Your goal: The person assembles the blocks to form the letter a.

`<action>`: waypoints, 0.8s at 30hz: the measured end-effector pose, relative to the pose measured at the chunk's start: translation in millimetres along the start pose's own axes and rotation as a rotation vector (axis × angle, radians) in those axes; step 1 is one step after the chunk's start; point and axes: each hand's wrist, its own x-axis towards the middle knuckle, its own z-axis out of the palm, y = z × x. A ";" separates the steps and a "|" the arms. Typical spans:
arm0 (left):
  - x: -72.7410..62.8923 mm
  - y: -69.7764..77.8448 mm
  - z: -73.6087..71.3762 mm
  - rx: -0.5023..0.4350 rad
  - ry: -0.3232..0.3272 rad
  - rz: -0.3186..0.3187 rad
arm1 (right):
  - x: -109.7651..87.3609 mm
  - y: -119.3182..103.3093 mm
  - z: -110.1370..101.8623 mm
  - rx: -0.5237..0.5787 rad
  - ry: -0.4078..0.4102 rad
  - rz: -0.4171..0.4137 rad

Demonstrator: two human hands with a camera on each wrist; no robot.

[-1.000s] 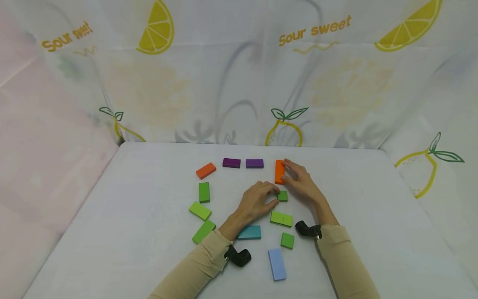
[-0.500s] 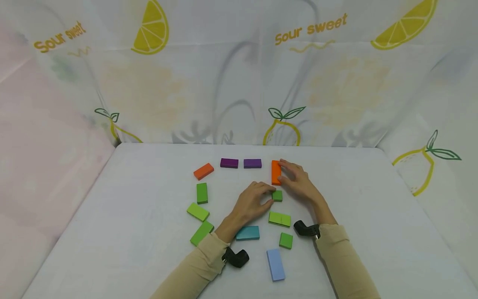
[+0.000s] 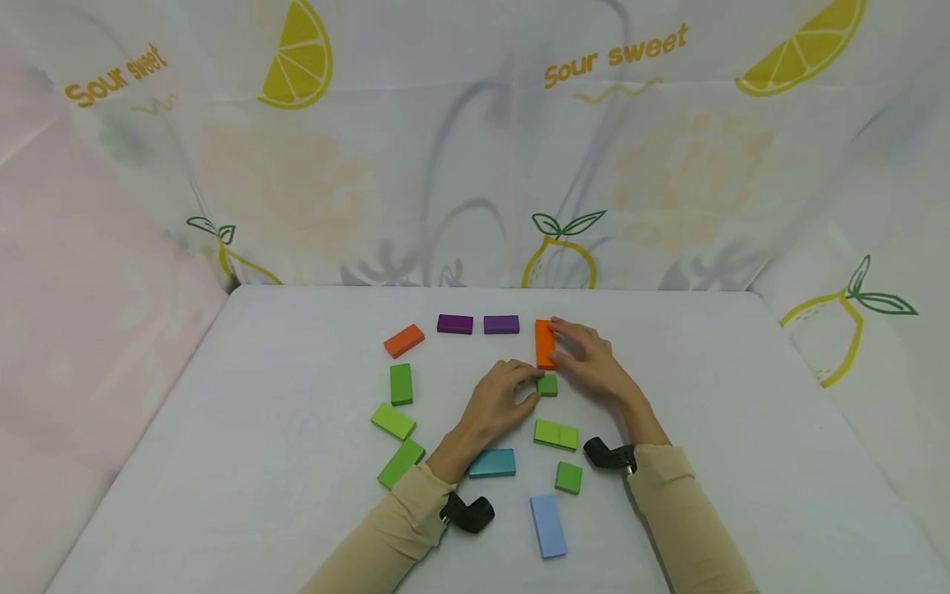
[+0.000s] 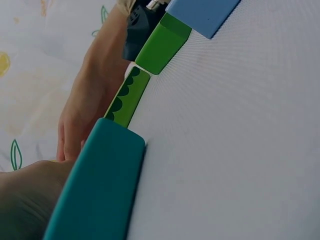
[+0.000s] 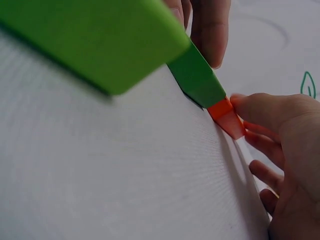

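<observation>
In the head view, several coloured blocks form a loose ring on a white table. My left hand holds a small green block, index finger and thumb bent at its left side. Just beyond stands an orange block, its near end close against the green one. My right hand grips the orange block from the right with thumb and index finger. The right wrist view shows the thumb on the orange block and a left fingertip beside the green one. The other right fingers curl loosely.
Two purple blocks lie at the back, with a red-orange block to their left. Green blocks line the left side. Under the left wrist sits a teal block; a light-green block and a pale-blue block lie nearer.
The small green block has shifted left and slightly away, closing up to the orange block. The orange block has slid a little left with my right hand. The head view has shifted slightly.
</observation>
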 end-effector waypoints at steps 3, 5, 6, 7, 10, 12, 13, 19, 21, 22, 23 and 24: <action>0.1 0.2 -0.2 -0.001 0.000 -0.003 | 0.0 0.3 0.3 0.000 -0.004 0.003; 0.4 0.5 -0.3 0.001 0.000 -0.004 | 0.1 0.5 0.2 -0.002 -0.007 0.004; 0.6 0.5 -0.2 0.001 0.001 -0.005 | 0.1 0.5 0.4 0.000 -0.008 0.008; 0.7 0.7 -0.2 0.000 0.003 -0.005 | 0.1 0.6 0.4 -0.003 -0.010 0.010; 1.0 0.9 -0.3 0.002 0.010 -0.003 | 0.2 0.7 0.6 -0.009 -0.013 0.017; 0.9 0.9 -0.3 0.006 0.015 -0.001 | 0.3 0.5 0.8 -0.012 -0.014 0.020; 0.9 0.9 -0.4 0.006 0.016 0.000 | 0.4 0.7 0.9 -0.013 -0.014 0.020; 1.3 0.7 0.1 0.015 0.014 -0.005 | 0.0 1.1 1.2 -0.020 -0.017 0.020; 1.6 0.6 0.4 0.016 0.015 -0.005 | -0.2 1.0 1.1 -0.026 -0.022 0.030; 1.7 0.7 0.3 0.014 0.016 -0.005 | -0.3 1.1 1.2 -0.031 -0.021 0.030; 2.0 0.7 0.4 0.013 0.014 -0.006 | -0.5 0.8 1.0 -0.033 -0.021 0.033; 2.3 0.7 0.4 0.012 0.015 -0.004 | -0.8 0.5 0.7 -0.034 -0.020 0.032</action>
